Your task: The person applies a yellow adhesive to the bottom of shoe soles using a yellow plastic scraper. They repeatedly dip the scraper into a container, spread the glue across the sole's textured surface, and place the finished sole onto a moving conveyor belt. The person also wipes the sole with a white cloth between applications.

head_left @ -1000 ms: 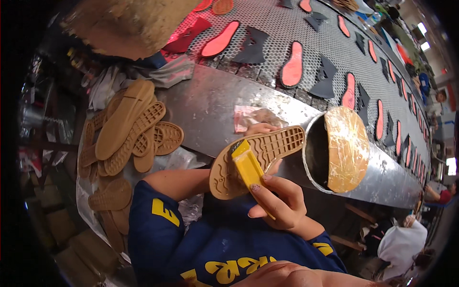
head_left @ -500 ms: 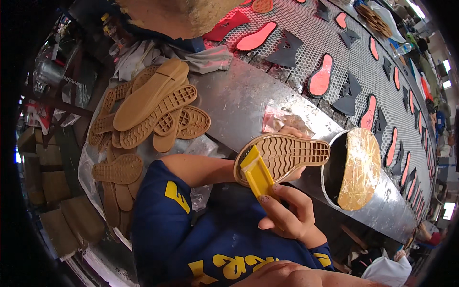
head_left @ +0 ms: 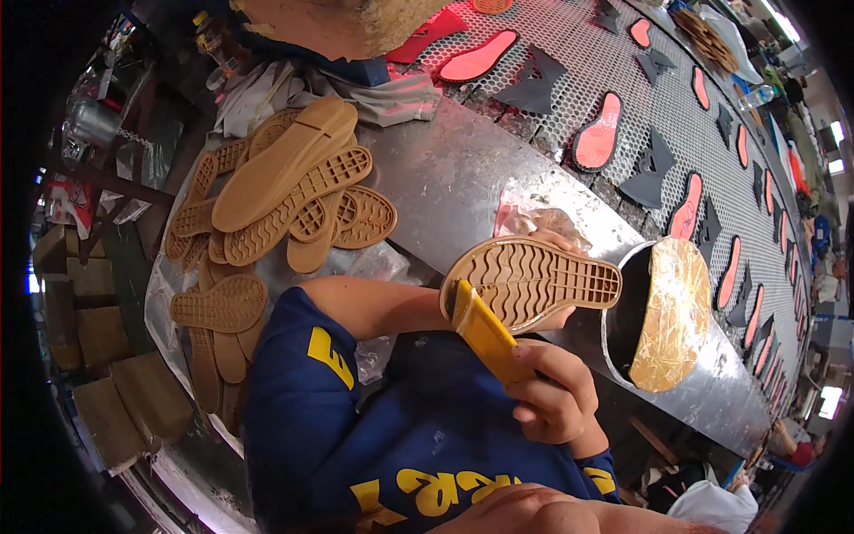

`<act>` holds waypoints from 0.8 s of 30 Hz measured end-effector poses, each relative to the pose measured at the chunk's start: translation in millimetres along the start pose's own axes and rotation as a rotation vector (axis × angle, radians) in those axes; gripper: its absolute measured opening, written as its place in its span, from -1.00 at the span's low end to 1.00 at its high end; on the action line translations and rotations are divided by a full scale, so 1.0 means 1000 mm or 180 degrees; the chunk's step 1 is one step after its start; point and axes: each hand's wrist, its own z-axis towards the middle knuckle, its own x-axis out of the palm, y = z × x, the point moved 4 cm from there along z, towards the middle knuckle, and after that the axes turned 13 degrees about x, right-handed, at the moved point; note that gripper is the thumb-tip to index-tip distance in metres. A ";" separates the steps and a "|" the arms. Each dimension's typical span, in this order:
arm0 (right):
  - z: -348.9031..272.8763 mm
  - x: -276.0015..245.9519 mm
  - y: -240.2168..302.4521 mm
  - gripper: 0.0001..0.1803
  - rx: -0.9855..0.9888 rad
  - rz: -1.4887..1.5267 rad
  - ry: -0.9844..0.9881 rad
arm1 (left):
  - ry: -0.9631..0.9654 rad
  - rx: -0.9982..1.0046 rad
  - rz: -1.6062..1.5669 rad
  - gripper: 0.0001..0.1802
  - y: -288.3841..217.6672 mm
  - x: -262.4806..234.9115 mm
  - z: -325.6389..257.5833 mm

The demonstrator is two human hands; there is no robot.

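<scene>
My left hand holds a tan rubber shoe sole from underneath, tread side up, so only its fingertips show past the sole's far edge. My right hand grips a yellow-handled brush whose tip touches the heel end of that sole. Just to the right stands a round metal can crusted with yellowish glue.
A pile of several tan soles lies on the metal bench to my left. Beyond it runs a mesh conveyor carrying red insoles and dark upper pieces. A crumpled plastic bag lies behind the held sole. Cardboard boxes stack at lower left.
The view has shifted, so the sole and brush sit further right and lower. The sole has turned flatter, its toe pointing right; the brush stays at its heel.
</scene>
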 end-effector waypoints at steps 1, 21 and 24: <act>-0.001 -0.001 -0.001 -0.73 0.0027 -0.0013 -0.0050 | 0.0038 -0.0052 -0.0020 -0.48 0.003 0.003 -0.003; -0.047 -0.091 -0.045 -0.87 0.0963 -0.0687 -0.2386 | 0.0977 -0.2105 -0.6838 -0.12 0.000 0.034 -0.004; -0.052 -0.101 -0.057 -0.84 0.1470 -0.0232 -0.2387 | 0.0403 -0.3007 -0.6590 -0.14 -0.014 0.031 0.004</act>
